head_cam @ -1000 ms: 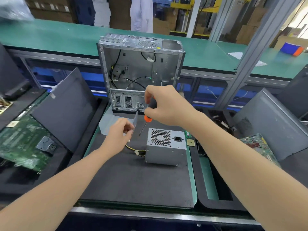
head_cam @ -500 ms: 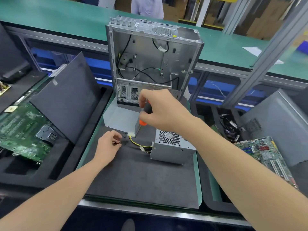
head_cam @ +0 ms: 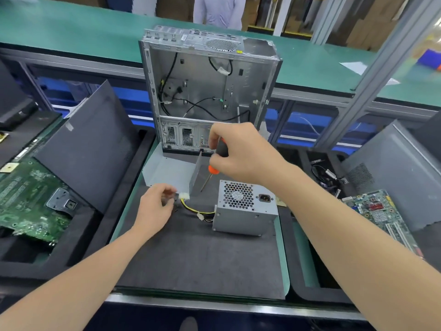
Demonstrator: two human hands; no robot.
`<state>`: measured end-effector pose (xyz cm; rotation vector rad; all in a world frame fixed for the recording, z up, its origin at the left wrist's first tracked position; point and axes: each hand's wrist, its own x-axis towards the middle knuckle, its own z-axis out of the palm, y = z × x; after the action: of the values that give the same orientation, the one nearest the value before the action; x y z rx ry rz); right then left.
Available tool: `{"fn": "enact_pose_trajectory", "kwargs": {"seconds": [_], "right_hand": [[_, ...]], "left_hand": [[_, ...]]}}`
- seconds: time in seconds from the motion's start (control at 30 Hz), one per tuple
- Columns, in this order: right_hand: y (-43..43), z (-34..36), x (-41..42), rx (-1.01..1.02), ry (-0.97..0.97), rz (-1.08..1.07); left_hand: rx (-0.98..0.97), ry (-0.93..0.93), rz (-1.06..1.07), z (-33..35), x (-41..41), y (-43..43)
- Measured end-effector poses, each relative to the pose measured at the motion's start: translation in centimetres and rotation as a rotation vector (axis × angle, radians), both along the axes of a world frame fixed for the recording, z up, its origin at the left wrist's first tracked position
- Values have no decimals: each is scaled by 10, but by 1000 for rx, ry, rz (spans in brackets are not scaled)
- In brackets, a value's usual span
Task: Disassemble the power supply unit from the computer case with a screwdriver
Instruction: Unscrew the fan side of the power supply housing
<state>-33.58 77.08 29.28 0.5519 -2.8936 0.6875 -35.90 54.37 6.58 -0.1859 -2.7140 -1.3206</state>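
Already out, the power supply unit (head_cam: 245, 211) is lying just below the right hand (head_cam: 243, 151) gripping the screwdriver (head_cam: 222, 150), while the left hand (head_cam: 155, 209), grip unclear, is hovering beside its white connector (head_cam: 184, 195).

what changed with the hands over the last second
The left hand dropped from the grey metal bracket to the mat by the white connector; whether it holds anything is blurred. The right hand still grips the screwdriver; power supply and case stayed put.
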Motion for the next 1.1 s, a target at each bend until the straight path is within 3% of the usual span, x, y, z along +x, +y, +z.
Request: {"fn": "enact_pose_trajectory", "kwargs": {"seconds": [0.1,0.2,0.3,0.43,0.57,1.1], "right_hand": [[19,15,4,14,62,-55],[39,24,10,54,93,-123],[57,25,18,76,82,-180],[76,19,28,63,60,-219],[86,12,32,49,54,-239],[86,9,37,69,51,-256]], "left_hand": [[38,144,-49,36,-8,34],[63,216,-263,71,-12,81],[31,115,-469,89,-9,126],[-160,-68,-596,93,-8,162],[-276,-97,-588,88,-5,168],[-202,-57,-524,77,-1,165]]}}
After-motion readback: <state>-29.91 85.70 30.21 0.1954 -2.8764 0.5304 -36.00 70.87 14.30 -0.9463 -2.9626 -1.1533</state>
